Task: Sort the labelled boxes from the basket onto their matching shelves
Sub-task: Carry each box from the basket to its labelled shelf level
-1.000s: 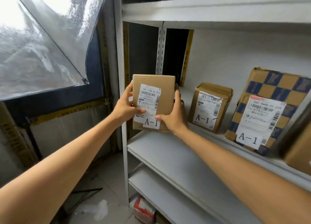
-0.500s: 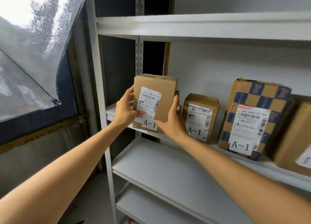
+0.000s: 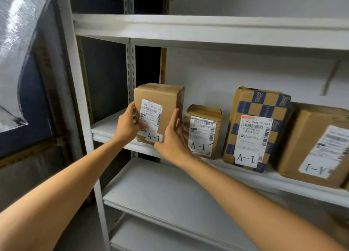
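A plain brown cardboard box (image 3: 164, 97) with a white shipping label and an "A-1" tag stands upright at the left end of the white shelf (image 3: 107, 131). My left hand (image 3: 126, 124) grips its left side and my right hand (image 3: 173, 139) holds its right front edge. Its bottom is at the shelf's front lip. To its right on the same shelf stand a smaller brown A-1 box (image 3: 203, 131), a blue-checked A-1 box (image 3: 255, 130) and a larger brown box (image 3: 317, 145) whose tag is upside down. The basket is out of view.
An upper shelf (image 3: 207, 29) runs overhead. Two lower shelves, the nearer one (image 3: 170, 196), sit below my arms. A white upright post (image 3: 81, 107) frames the rack's left side. A plastic-covered window (image 3: 17, 52) is at the left.
Both hands have lifted the box up and onto the left end of the shelf beside the other A-1 boxes. The view has tilted upward.
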`<state>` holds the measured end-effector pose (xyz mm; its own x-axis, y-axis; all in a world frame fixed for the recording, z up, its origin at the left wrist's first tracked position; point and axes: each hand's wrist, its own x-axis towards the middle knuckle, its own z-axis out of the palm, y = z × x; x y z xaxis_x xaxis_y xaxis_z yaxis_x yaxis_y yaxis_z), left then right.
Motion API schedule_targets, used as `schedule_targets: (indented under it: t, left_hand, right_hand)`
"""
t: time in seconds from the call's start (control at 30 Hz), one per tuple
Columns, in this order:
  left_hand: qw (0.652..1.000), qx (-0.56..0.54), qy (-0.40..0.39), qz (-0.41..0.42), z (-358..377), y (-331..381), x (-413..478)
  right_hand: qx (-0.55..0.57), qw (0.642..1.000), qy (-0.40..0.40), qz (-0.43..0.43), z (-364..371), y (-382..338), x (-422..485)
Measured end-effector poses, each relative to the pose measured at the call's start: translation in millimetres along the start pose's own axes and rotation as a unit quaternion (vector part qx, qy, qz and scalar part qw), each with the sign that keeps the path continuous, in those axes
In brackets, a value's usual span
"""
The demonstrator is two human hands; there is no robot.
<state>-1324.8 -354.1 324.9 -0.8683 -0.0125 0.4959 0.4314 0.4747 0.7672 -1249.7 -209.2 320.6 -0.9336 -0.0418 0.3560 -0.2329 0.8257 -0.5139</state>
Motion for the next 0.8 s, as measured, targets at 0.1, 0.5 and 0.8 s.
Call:
schedule_targets:
  t: [0.1, 0.5, 0.8]
  left_hand:
    - [1.0, -0.005, 0.0, 0.005, 2, -2, -7]
    - [0.961, 0.275, -0.028, -0.018, -34, -13, -80]
    - [0.876, 0.42, -0.043, -0.234, -59, 10, -228]
  right_hand:
    - [0.015, 0.998, 0.06, -0.028, 2, 0, -9]
    - [-0.033, 0.971, -0.086, -0.219, 44, 7, -20]
    - [-0.018, 0.884, -0.302, -0.356, 52, -17, -72]
